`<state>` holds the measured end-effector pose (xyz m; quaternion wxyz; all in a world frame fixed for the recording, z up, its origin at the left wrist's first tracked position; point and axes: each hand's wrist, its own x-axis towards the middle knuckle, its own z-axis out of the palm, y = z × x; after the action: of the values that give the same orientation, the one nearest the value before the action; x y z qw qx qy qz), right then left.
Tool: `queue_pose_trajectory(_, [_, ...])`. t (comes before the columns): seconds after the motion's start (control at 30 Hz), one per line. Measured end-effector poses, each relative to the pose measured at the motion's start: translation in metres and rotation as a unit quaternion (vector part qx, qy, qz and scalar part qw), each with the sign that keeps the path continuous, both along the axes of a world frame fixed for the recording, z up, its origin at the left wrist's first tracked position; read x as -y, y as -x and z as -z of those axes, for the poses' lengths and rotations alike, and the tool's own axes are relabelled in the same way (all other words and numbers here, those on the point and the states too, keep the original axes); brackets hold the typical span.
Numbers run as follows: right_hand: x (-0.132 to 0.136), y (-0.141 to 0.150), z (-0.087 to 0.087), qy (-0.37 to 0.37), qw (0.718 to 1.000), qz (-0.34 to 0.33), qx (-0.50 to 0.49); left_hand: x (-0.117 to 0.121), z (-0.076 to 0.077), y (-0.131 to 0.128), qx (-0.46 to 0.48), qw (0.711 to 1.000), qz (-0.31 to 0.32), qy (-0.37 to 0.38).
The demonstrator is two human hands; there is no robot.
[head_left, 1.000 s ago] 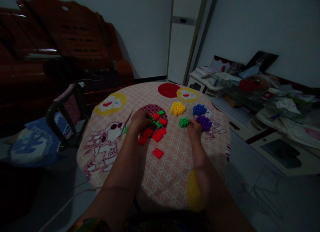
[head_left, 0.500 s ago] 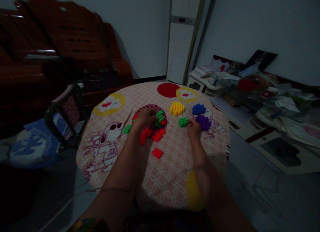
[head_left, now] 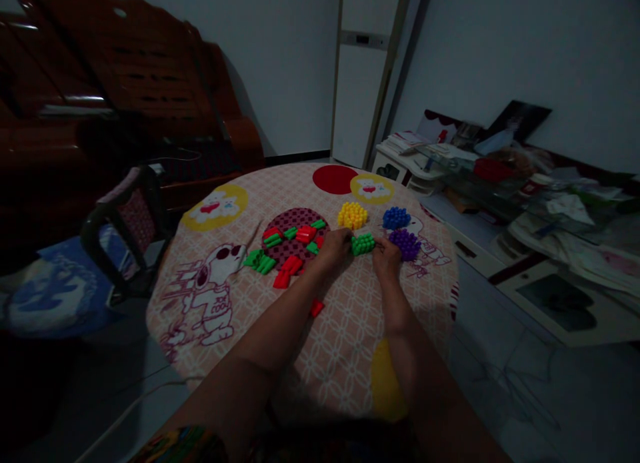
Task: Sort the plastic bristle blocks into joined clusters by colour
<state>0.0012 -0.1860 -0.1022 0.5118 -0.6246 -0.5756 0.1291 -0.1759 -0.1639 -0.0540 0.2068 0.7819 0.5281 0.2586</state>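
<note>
A round table (head_left: 320, 356) carries a patterned cloth with studded toy bricks on it. My left hand (head_left: 334, 246) reaches across to the left end of a green brick cluster (head_left: 363, 242), fingers curled against it. On the cluster's right side my right hand (head_left: 385, 255) is closed. Whether either hand grips the cluster or only touches it is not clear. Behind lie a yellow cluster (head_left: 353, 214), a blue cluster (head_left: 396, 217) and a purple cluster (head_left: 405, 243). Loose red and green bricks (head_left: 291, 239) are scattered to the left. One red brick (head_left: 316, 308) peeks out beside my left forearm.
A chair (head_left: 127, 223) stands at the table's left edge, with dark wooden furniture (head_left: 125, 96) behind it. A low cabinet (head_left: 505, 203) heaped with papers and clutter runs along the right wall. A white door (head_left: 363, 70) is at the back.
My left hand has left the loose red and green bricks and moved right to the green cluster. The loose pile now lies uncovered. My right hand has barely moved.
</note>
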Motion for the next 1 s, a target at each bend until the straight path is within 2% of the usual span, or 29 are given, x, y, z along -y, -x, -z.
queue_pose_trajectory(0.27, [-0.001,-0.002,0.0,0.015,1.0,-0.004,0.005,0.004,-0.004,-0.005,0.021,1.0,-0.006,0.003])
queue_pose_trajectory(0.43, [0.0,-0.002,0.0,0.01,1.0,0.002,0.011,0.007,-0.025,0.013,0.024,0.999,-0.024,-0.009])
queue_pose_trajectory(0.53, [0.001,-0.002,0.0,0.009,1.0,-0.003,0.007,0.006,-0.044,0.04,-0.003,0.998,-0.063,-0.016])
queue_pose_trajectory(0.67, [0.0,-0.002,0.0,0.016,1.0,0.007,0.008,0.004,-0.061,0.099,-0.056,0.99,-0.133,-0.006])
queue_pose_trajectory(0.7, [0.0,-0.002,0.0,0.016,1.0,0.008,0.008,0.004,-0.062,0.116,-0.071,0.986,-0.149,0.003])
queue_pose_trajectory(0.8, [0.0,-0.001,-0.001,0.014,1.0,0.006,0.005,0.006,-0.058,0.168,-0.148,0.962,-0.209,0.098])
queue_pose_trajectory(0.87, [0.001,0.0,-0.002,0.012,1.0,0.005,0.004,0.009,-0.053,0.196,-0.169,0.947,-0.22,0.164])
queue_pose_trajectory(0.93, [0.001,0.0,-0.002,0.01,1.0,0.008,0.004,0.013,-0.048,0.213,-0.171,0.938,-0.218,0.208])
queue_pose_trajectory(1.0, [0.0,-0.001,-0.002,0.008,1.0,0.008,0.005,0.017,-0.045,0.219,-0.155,0.934,-0.206,0.246])
